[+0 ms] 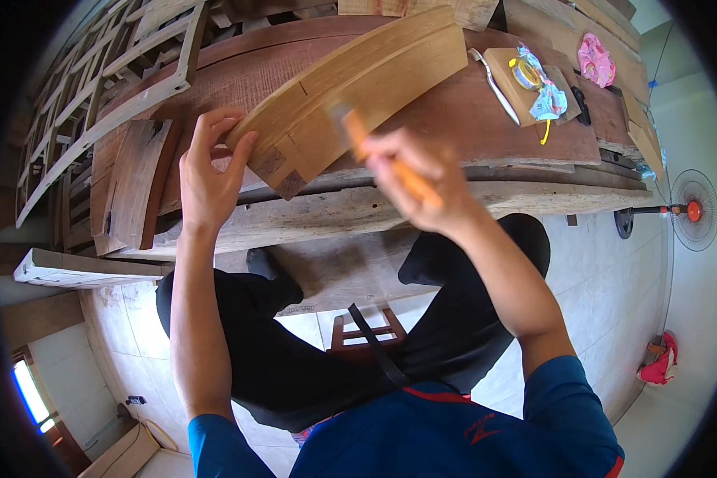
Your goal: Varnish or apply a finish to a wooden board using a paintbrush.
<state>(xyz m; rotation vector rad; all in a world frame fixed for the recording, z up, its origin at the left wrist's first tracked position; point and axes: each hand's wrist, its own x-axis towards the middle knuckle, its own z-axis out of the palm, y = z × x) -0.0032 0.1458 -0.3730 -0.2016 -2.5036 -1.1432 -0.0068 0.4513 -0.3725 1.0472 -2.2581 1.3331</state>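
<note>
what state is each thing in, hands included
curved light-brown wooden board: lying slantwise on reddish wooden plank
left hand: at the board's left end, grip unclear
orange-handled tool: gripped, head blurred
right hand: closed on the tool's handle
slim white toothbrush: lying down
pink wrapper: crumpled
round wire-grilled fan: cannot tell if running

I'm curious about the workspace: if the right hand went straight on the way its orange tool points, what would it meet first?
Most likely the curved wooden board, since the orange-handled tool in the right hand points at its face; blur hides whether they touch.
</note>
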